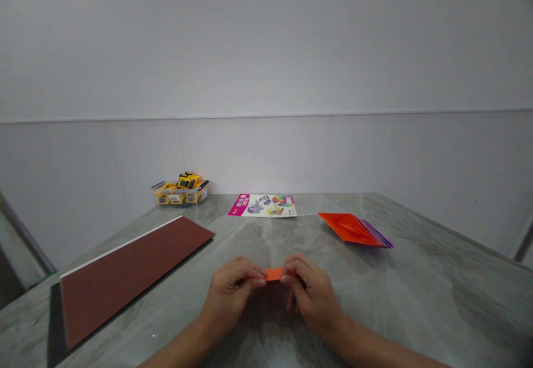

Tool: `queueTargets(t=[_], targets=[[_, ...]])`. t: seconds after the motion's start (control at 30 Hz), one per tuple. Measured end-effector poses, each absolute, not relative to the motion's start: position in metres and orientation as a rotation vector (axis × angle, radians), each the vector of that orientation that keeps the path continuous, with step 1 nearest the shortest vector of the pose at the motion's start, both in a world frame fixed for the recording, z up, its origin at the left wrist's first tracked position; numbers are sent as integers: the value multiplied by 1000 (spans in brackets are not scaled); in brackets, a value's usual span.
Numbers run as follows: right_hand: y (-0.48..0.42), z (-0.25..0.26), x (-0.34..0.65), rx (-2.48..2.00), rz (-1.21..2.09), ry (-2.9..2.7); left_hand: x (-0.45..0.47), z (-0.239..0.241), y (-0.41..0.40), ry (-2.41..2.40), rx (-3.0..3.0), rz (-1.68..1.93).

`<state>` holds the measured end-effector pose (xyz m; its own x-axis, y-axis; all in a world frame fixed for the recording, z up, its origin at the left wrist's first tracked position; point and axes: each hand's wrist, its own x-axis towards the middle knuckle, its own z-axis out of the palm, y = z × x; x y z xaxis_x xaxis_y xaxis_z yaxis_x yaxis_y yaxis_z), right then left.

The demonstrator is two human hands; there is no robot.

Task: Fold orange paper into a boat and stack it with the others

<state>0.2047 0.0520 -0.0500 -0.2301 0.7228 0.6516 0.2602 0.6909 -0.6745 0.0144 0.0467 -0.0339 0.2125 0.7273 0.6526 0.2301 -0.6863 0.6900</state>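
A small folded strip of orange paper (273,274) stretches between my two hands, just above the grey tabletop. My left hand (234,290) pinches its left end between thumb and forefinger. At the other end, my right hand (310,296) grips the strip the same way, its remaining fingers curled. Fingertips cover both ends of the paper. Beyond my right hand lies a stack of coloured paper sheets (352,229), orange on top with purple and other colours showing along the right edge.
A long brown board (137,276) lies on a dark sheet at the left of the grey marbled table (266,237). A clear plastic box (181,197) of yellow toy vehicles stands at the back left. A printed pink-and-white booklet (263,206) lies near the wall.
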Motion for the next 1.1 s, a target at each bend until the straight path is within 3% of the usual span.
queueTargets(t=[0.13, 0.37, 0.5, 1.1], targets=[[48, -48, 201, -765, 259, -1793, 27, -34, 33, 902, 2514, 1558], [47, -48, 200, -744, 341, -1812, 23, -27, 33, 1028, 2739, 1535], [46, -49, 198, -768, 220, -1814, 31, -28, 30, 1138, 2876, 1545], [43, -47, 200, -744, 309, -1834, 30, -30, 31, 1078, 2718, 1363]])
